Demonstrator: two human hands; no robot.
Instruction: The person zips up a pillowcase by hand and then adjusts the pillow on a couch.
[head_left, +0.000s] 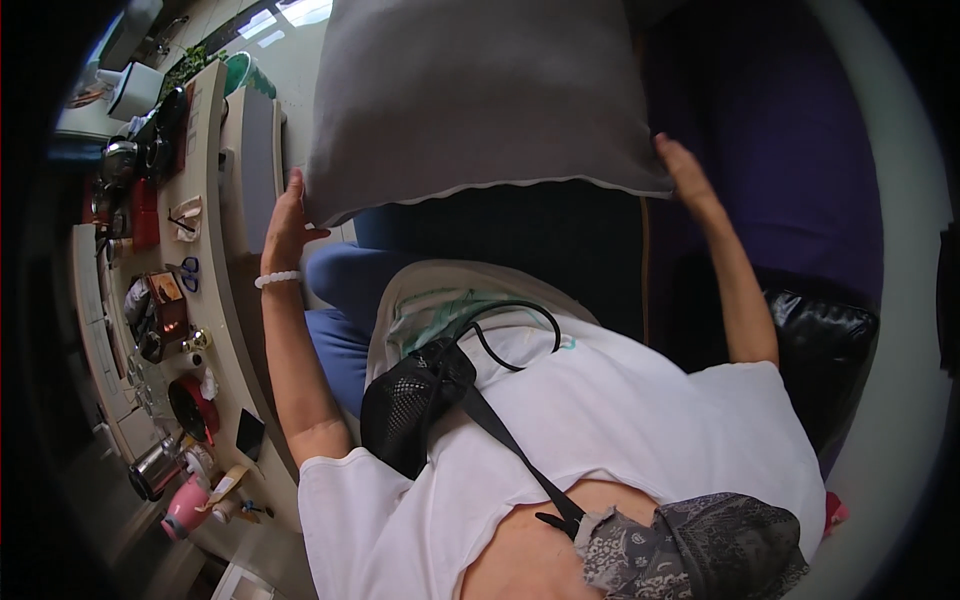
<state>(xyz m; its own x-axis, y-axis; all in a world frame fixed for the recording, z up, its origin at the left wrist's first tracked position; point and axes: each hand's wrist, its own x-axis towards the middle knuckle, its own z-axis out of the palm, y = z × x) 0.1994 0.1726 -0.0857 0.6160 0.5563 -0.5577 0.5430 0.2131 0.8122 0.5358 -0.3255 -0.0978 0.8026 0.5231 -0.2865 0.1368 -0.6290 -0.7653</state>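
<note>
A large grey cushion (480, 105) is in front of me, its near edge showing a pale, wavy seam. My left hand (285, 229) presses against its left side near the lower corner, thumb pointing inward; a white bead bracelet (277, 279) circles that wrist. At the opposite lower corner, my right hand (684, 174) has its fingers against the cushion's edge. The cushion spans the gap between both hands, and its far end runs out of the top of the view. Some fingers are hidden behind the fabric.
A long table (225, 300) along the left bears blue-handled scissors (190, 274), a phone-like black slab (250, 435), a red pan (193, 409) and a pink hair dryer (187, 506). Purple upholstery (772, 165) and a black leather cushion (821, 352) lie right. A black mesh bag (412, 405) hangs across me.
</note>
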